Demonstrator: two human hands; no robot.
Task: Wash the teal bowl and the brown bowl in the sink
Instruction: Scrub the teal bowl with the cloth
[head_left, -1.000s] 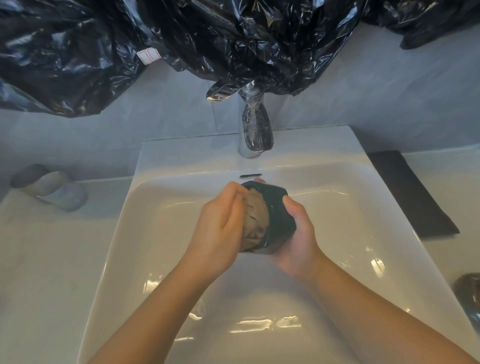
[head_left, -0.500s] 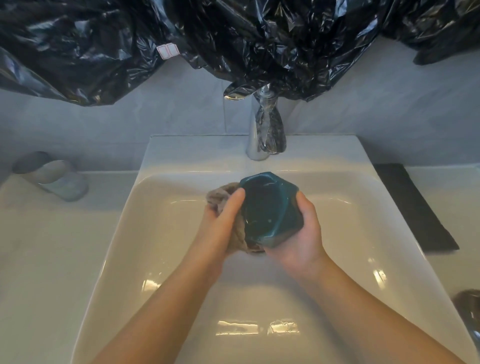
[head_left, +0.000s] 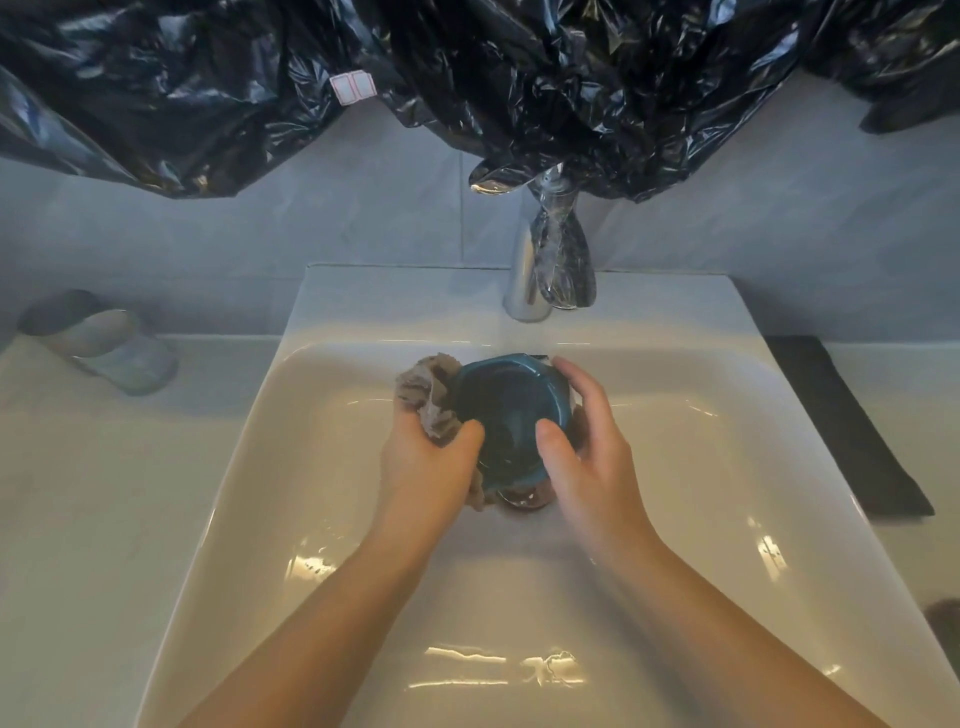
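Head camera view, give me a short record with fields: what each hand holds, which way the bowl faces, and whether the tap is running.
left hand: grips a brown cloth against the bowl's side
right hand: holds the teal bowl, thumb on the rim
bowl: opening faces up, over the sink
tap: no water stream visible
brown bowl: cannot tell where it is

Single head-worn wide-angle view, looking forward and steeply down into white sink (head_left: 769, 467) from close above. Faces back wall; tap (head_left: 540, 265) top centre, black plastic sheet (head_left: 571, 73) along upper edge. Forearms enter from bottom edge. Surface (head_left: 78, 493) flanks basin; edges bowed by lens.
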